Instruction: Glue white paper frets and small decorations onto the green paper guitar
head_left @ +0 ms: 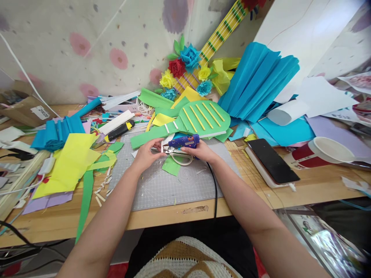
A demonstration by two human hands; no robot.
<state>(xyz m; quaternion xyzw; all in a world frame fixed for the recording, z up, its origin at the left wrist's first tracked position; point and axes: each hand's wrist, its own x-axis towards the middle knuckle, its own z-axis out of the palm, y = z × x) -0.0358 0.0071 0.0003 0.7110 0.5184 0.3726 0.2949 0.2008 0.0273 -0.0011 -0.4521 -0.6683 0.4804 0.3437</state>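
My right hand (203, 150) is wrapped round a blue hot glue gun (185, 141), its nozzle pointing left. Just left of that nozzle, my left hand (147, 155) pinches a small white strip (162, 146) upright between its fingertips. White-handled scissors (183, 159) lie under the glue gun on the grey cutting mat (162, 193). Behind both hands rests a green paper instrument shape (199, 116) with several yellow strips on its round body and white strips on its neck. A small green paper scrap (171, 166) sits beside the scissors.
A flower-covered yellow paper guitar (207, 52) leans on the wall. Blue crepe paper (257, 85), a phone (272, 160) and a paper cup (321, 154) stand at right. Yellow paper (68, 164) and a utility knife (119, 130) lie left. The glue gun's black cord (214, 189) hangs over the table's front edge.
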